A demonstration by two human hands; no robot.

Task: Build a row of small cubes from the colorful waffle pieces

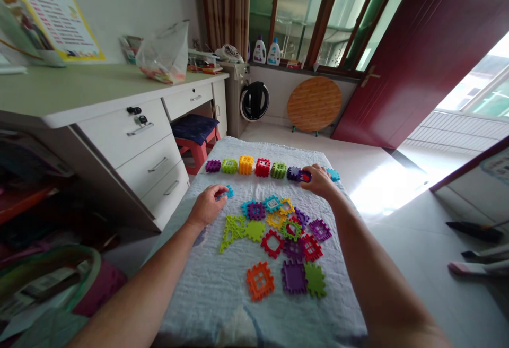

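Note:
My left hand point(207, 207) is closed, its fingertips pinching a small light-blue toothed building piece point(229, 191) over the left side of the cloth. At the right end of a row of block cubes, my right hand point(318, 181) has its fingers closed on a purple block with some red in it point(305, 176). Beside that block stands a dark purple cube point(293, 173). Further left in the row are a green cube point(278, 170), a red cube point(263, 167), a yellow cube point(245, 165), a lime cube point(229, 166) and a purple cube point(213, 166). Past my right hand lies a light-blue piece point(333, 174).
Loose flat toothed pieces lie between my arms, among them an orange window piece point(260, 281), a purple square point(294, 277) and a lime triangular lattice point(231, 230). A quilted cloth point(199, 305) covers the table. Left stands a desk point(99, 90); a red stool point(196, 141) is beside it.

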